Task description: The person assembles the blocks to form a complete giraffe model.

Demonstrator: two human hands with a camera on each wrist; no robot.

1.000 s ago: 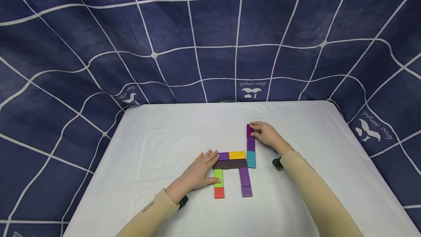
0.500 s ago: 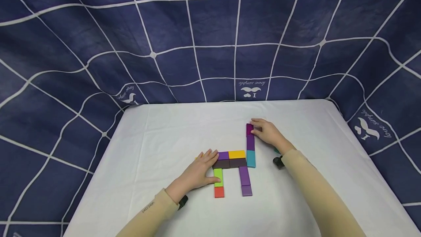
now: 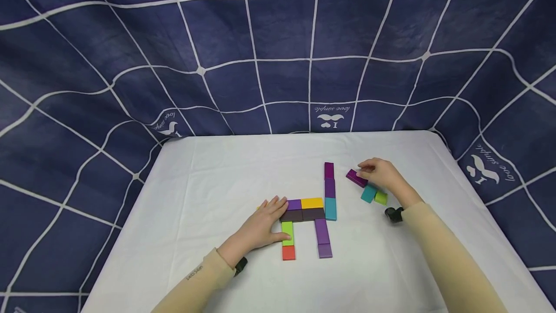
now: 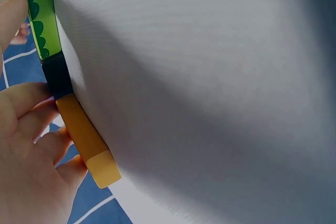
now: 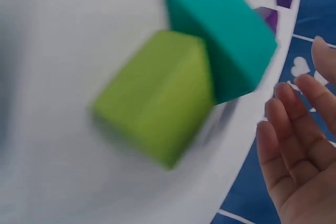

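Observation:
My left hand [image 3: 259, 226] rests with spread fingers over the left end of a figure of coloured blocks, its thumb on a light green block [image 3: 287, 234]. In the left wrist view an orange block [image 4: 86, 135] lies beside the fingers. Beneath the hand's right side are dark brown blocks [image 3: 301, 215], with a yellow block [image 3: 312, 203] behind them. A column of a blue block [image 3: 330, 209] and two purple blocks [image 3: 329, 188] rises at the right. My right hand [image 3: 382, 174] hovers by a loose purple block [image 3: 357, 178], fingers bent and apart, holding nothing in the right wrist view.
A loose teal block [image 3: 368, 193] and a loose lime block [image 3: 381, 198] lie together below the right hand. A red block [image 3: 288, 253] and a lilac block [image 3: 324, 250] end the two legs. A navy curtain [image 3: 282, 86] stands behind the white table [image 3: 217, 168].
My right hand has left the top purple block of the column and moved right to the loose blocks, which now show. My left hand stays where it was.

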